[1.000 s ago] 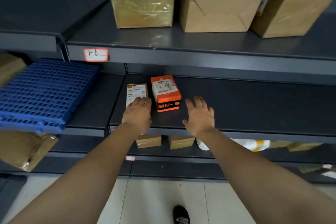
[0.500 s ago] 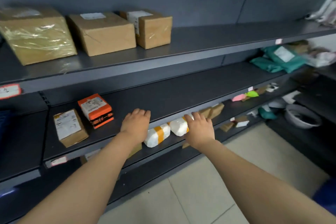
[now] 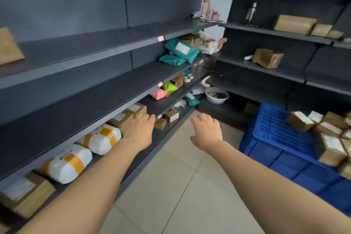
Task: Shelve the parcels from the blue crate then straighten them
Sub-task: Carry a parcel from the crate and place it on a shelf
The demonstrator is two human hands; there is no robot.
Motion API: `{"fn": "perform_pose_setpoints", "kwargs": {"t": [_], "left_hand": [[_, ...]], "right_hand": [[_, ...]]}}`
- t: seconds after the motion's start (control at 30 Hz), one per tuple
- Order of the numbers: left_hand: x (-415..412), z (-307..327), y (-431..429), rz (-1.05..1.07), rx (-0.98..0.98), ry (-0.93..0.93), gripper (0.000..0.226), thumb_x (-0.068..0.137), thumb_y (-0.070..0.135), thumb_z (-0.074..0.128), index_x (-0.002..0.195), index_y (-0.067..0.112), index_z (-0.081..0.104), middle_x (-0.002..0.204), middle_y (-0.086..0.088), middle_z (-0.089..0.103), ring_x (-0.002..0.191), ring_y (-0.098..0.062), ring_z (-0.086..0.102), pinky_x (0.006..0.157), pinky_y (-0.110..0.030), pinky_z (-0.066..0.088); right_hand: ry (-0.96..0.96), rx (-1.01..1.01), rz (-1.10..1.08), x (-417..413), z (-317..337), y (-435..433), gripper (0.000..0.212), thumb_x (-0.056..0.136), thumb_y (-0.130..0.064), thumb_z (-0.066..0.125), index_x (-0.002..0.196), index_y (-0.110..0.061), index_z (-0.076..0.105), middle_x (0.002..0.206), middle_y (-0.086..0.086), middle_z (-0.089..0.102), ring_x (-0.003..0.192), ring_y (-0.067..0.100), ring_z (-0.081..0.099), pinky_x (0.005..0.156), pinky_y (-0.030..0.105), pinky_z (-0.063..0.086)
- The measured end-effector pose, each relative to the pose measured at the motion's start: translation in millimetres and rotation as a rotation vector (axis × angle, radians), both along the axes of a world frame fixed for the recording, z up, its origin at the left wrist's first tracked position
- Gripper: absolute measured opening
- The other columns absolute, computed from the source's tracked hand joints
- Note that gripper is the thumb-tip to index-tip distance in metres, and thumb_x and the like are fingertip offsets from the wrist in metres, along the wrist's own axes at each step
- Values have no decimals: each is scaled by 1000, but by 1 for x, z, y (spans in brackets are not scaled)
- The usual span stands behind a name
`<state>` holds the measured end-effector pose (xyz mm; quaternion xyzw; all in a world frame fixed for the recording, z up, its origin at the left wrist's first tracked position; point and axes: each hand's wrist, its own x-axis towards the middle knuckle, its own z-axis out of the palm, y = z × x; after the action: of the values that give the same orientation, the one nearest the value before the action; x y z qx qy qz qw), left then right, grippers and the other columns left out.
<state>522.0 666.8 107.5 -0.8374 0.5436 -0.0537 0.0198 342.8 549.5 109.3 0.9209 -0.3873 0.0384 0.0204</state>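
Holds left hand and right hand out empty, fingers relaxed; blue crate of parcels at right.

On your left, the shelving unit runs away from you. Two wrapped bundles lie side by side on a low shelf, with cardboard boxes beyond them. Your left hand is in front of those boxes and your right hand is over the floor. On your right, the crate stands on the floor with parcels piled in it. A basin sits beyond it, in the corner.
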Motion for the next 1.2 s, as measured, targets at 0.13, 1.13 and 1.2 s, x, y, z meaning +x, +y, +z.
{"fn": "perform_pose_setpoints", "kwargs": {"t": [0.13,1.13,1.2], "left_hand": [[-77,-2,-74,-102,-13,38,69,86,23,65,145,17,29,140,-3,44,130,-23,38,100,-37,42],[-533,-53,-558,-815,170,215,73,91,25,61,150,14,20,142,-4,41,135,-24,31,101,-39,40],[-559,-63,-580,-818,192,222,73,92,26,61,150,13,19,143,-4,40,135,-24,31,102,-39,40]], "right_hand": [[24,-15,-112,-87,3,-52,50,86,-32,62,132,-20,45,135,7,44,129,28,36,101,39,34],[83,186,-877,-551,-37,-398,53,86,-37,62,133,-21,44,136,7,45,130,29,38,105,43,34],[77,208,-878,-575,-50,-419,53,86,-36,63,134,-22,44,136,7,46,130,28,38,106,44,34]]}}
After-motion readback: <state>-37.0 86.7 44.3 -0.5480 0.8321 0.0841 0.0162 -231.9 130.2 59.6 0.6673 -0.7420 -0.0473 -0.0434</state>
